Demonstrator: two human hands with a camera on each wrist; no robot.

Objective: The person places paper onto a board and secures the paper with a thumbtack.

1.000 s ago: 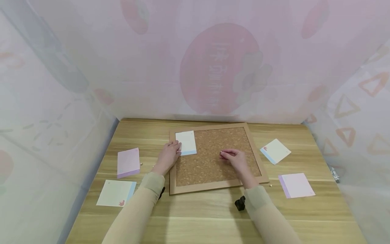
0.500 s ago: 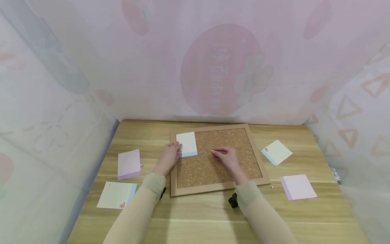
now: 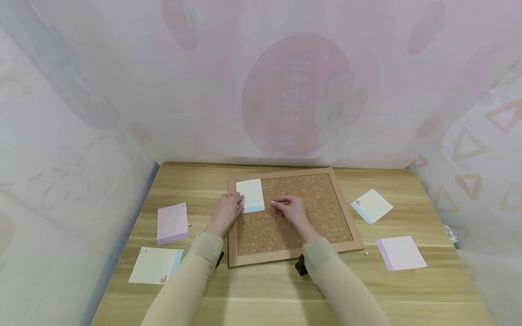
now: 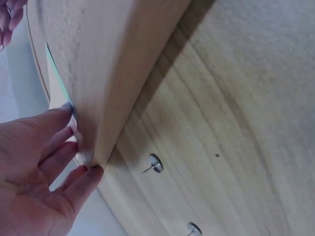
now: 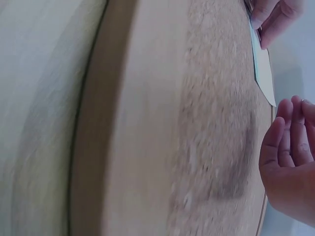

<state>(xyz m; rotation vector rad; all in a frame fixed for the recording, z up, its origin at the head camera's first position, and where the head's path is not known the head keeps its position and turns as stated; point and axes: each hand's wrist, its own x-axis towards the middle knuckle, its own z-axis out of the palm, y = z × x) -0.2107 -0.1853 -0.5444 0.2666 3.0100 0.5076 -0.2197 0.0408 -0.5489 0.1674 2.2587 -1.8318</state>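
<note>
A wood-framed corkboard (image 3: 297,226) lies slightly turned on the table. On its upper left corner sits a cream note with a blue strip (image 3: 252,192). My left hand (image 3: 227,210) rests at the board's left edge; in the left wrist view its thumb (image 4: 59,118) presses the note's edge while other fingers touch the frame. Over the cork, just right of the note, my right hand (image 3: 292,212) pinches a small shiny thumbtack (image 3: 272,202) between thumb and fingertips. The tack is barely visible, and the right wrist view shows that hand held above the cork.
Left of the board lie a pink note (image 3: 172,222) and a cream note (image 3: 152,265). A cream note (image 3: 372,206) and a pink note (image 3: 403,253) lie on the right. Loose thumbtacks (image 4: 155,163) rest beside the board, one (image 3: 365,253) at its right. Printed cloth walls surround the table.
My right hand has moved left across the cork with the thumbtack, closer to the note on the board. My left hand has stayed in place at the note.
</note>
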